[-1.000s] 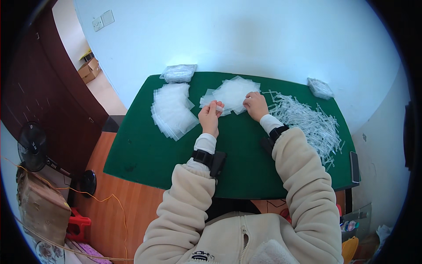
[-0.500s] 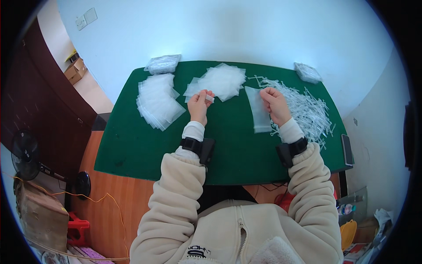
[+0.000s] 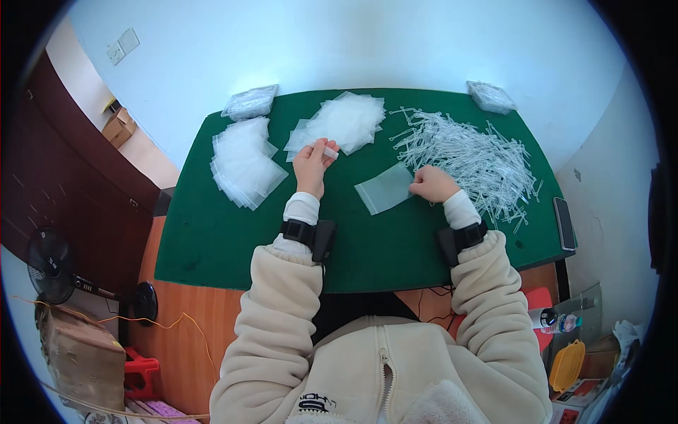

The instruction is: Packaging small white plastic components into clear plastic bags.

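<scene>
The table (image 3: 233, 247) carries a plain dark green cover, without pattern. The clear bag (image 3: 385, 189) beside the right hand (image 3: 432, 184) is transparent and shows the green through it. The bag stacks at far left (image 3: 244, 161) and far centre (image 3: 345, 120) read milky white. The heap of thin plastic parts (image 3: 473, 152) at far right is translucent white. Both sleeves (image 3: 279, 311) are cream; both wrist straps (image 3: 300, 231) are black. The floor (image 3: 187, 332) is orange-brown wood.

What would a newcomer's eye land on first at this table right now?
Probably the big heap of thin white plastic sticks at the green table's right, the right hand at its edge holding a small clear bag. Left of centre, the left hand pinches a small white piece near piled clear bags.
</scene>
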